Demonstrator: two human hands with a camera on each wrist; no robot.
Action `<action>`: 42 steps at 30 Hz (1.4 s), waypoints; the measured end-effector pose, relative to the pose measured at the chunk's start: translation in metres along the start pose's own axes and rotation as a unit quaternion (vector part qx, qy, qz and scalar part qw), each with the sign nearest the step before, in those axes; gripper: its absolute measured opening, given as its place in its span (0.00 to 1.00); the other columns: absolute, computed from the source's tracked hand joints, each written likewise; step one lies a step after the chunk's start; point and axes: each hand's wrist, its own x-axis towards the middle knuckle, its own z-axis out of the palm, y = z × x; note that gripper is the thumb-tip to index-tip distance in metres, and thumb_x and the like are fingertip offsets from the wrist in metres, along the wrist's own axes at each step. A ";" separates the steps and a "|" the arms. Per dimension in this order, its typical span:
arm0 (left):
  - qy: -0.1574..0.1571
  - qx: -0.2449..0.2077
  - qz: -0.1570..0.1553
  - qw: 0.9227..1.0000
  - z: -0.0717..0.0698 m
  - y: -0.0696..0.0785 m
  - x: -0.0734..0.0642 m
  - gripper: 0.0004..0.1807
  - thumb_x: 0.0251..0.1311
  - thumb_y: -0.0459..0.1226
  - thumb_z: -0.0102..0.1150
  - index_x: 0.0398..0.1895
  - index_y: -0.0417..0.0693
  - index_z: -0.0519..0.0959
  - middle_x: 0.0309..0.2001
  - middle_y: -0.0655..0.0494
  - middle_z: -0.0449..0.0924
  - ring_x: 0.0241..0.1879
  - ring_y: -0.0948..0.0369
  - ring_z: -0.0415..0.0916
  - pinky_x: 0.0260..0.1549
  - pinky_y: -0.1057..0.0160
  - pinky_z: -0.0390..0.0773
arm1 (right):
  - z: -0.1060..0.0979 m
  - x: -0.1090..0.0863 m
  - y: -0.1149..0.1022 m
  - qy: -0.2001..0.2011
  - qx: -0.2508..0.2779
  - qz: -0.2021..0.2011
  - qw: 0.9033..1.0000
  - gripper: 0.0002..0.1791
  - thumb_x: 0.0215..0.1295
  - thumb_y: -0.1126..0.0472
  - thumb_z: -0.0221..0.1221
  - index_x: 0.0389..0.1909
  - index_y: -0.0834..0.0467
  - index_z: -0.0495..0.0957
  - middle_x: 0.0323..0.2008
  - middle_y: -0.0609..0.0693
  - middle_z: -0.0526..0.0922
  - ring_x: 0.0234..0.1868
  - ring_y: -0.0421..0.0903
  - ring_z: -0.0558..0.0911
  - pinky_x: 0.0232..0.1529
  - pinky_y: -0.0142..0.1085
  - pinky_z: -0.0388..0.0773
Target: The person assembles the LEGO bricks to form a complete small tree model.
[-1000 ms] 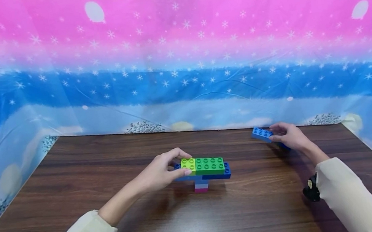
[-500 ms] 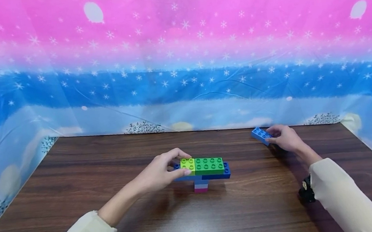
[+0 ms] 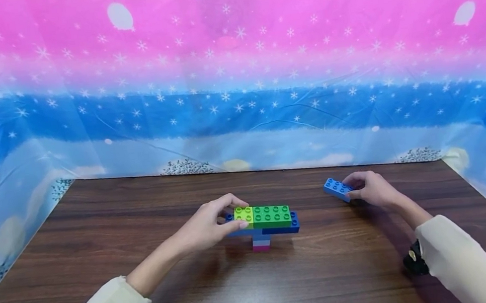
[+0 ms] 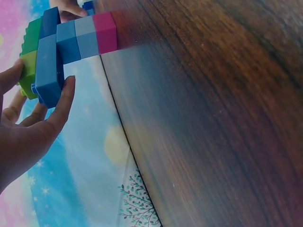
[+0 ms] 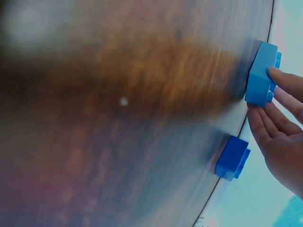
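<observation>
A T-shaped toy-brick structure stands upright on the table, with a lime brick [image 3: 243, 217] and a green brick [image 3: 272, 216] on top. Dark blue and light blue bricks lie under them, and a narrow stem goes down to a pink brick [image 4: 105, 32] at the foot. My left hand [image 3: 204, 226] holds the structure's left end, thumb in front and fingers behind. Off to the right, my right hand [image 3: 375, 189] pinches a blue eight-stud brick [image 3: 337, 188] at its right end. The brick's studs face up, and it is tilted in the head view.
A loose dark blue brick [image 5: 232, 158] lies on the wooden table [image 3: 187, 298], seen in the right wrist view; the head view does not show it. Behind the table's back edge hangs a pink and blue patterned cloth [image 3: 238, 107].
My right hand has brought the blue brick slightly nearer and to the left, turning it a little on the way. My left hand keeps its hold on the structure, which stays in place.
</observation>
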 end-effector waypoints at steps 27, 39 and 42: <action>-0.003 0.003 0.002 1.000 -0.001 0.001 0.000 0.15 0.61 0.37 0.56 0.51 0.45 0.71 0.42 0.53 0.75 0.43 0.57 0.73 0.40 0.61 0.74 | -0.003 -0.028 -0.156 -0.117 0.105 -0.210 0.965 0.17 0.62 0.60 0.58 0.52 0.55 0.74 0.49 0.49 0.75 0.45 0.45 0.76 0.43 0.41 0.74; -0.004 0.011 -0.007 1.000 -0.001 0.000 0.000 0.17 0.62 0.37 0.55 0.53 0.44 0.70 0.46 0.50 0.74 0.44 0.55 0.72 0.41 0.60 0.75 | 0.017 -0.026 -0.178 -0.117 0.065 -0.277 0.951 0.16 0.61 0.63 0.59 0.51 0.56 0.76 0.49 0.47 0.76 0.47 0.42 0.75 0.45 0.39 0.74; -0.005 0.017 0.000 1.000 -0.001 0.000 -0.001 0.17 0.62 0.37 0.55 0.53 0.42 0.69 0.46 0.50 0.74 0.44 0.55 0.72 0.41 0.60 0.75 | 0.019 -0.026 -0.178 -0.120 0.071 -0.280 0.950 0.16 0.60 0.64 0.59 0.51 0.57 0.76 0.48 0.47 0.76 0.47 0.42 0.75 0.44 0.38 0.74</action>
